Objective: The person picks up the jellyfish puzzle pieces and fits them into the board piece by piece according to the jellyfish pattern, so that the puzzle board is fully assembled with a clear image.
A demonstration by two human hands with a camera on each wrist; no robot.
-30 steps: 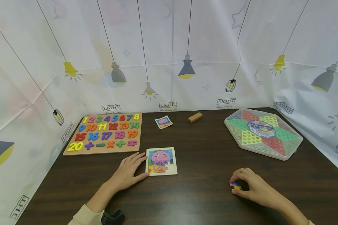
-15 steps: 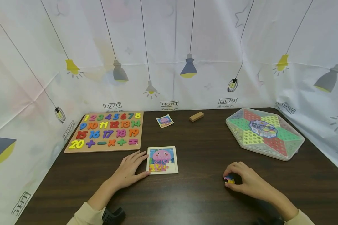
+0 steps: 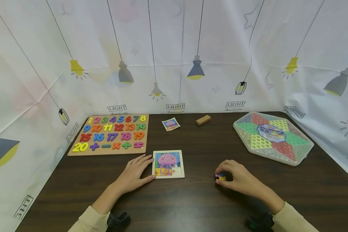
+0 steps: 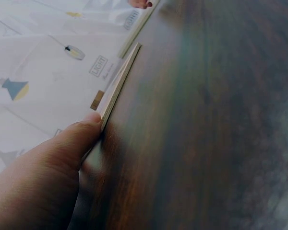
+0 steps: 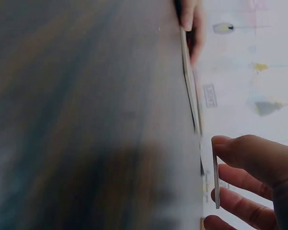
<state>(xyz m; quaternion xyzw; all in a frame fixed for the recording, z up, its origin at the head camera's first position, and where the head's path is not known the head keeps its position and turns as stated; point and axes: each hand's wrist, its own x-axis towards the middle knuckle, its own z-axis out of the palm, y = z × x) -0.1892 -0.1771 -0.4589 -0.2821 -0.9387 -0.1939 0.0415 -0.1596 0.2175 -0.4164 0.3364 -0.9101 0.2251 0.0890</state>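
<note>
A square jigsaw puzzle board [image 3: 178, 172] with a pink jellyfish picture lies in the middle of the table, its lower right corner bare. At its left edge rests my left hand [image 3: 134, 174], fingers extended and thumb touching the lower left corner. The left wrist view shows the thumb [image 4: 79, 136] against the board's edge. To the right of the board, my right hand [image 3: 239, 177] pinches a small pink, blue and yellow puzzle piece [image 3: 220, 177] between thumb and fingers. Seen edge-on in the right wrist view, the piece [image 5: 216, 177] is held off the table.
A wooden number board [image 3: 107, 151] lies at the back left. Behind the puzzle are a small jellyfish picture card [image 3: 171, 124] and a wooden block [image 3: 203, 120]. At the back right sits a hexagonal Chinese checkers box [image 3: 274, 138]. A printed white curtain [image 3: 174, 87] hangs behind the table.
My right hand has moved left across the table with the puzzle piece, closer to the board. The left hand stays at the board's left edge. The head view has shifted slightly.
</note>
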